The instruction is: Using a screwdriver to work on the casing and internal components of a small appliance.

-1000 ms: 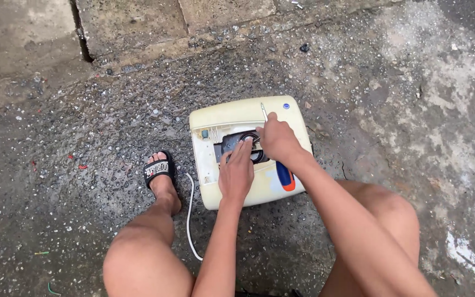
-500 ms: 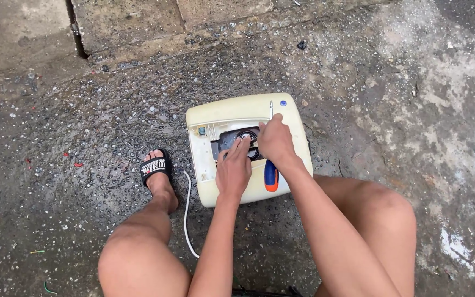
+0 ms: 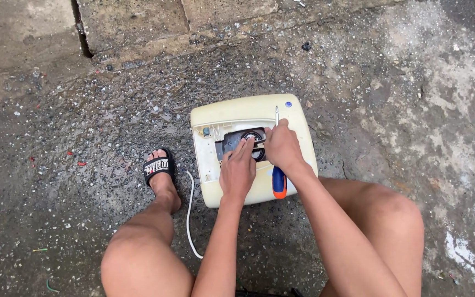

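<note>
- The cream square plastic box [image 3: 248,118] lies open on the wet gritty ground [image 3: 83,110], between your knees.
- Your left hand [image 3: 237,170] rests flat inside it, fingers out, on a dark round part [image 3: 248,136].
- Your right hand [image 3: 282,147] is curled there; I cannot tell if it grips the blue and orange screwdriver [image 3: 279,181].

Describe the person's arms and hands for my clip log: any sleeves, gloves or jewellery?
Both arms are bare, with no sleeves in view. The left hand and right hand wear no gloves, and no rings, watch or bracelet can be seen.
</note>
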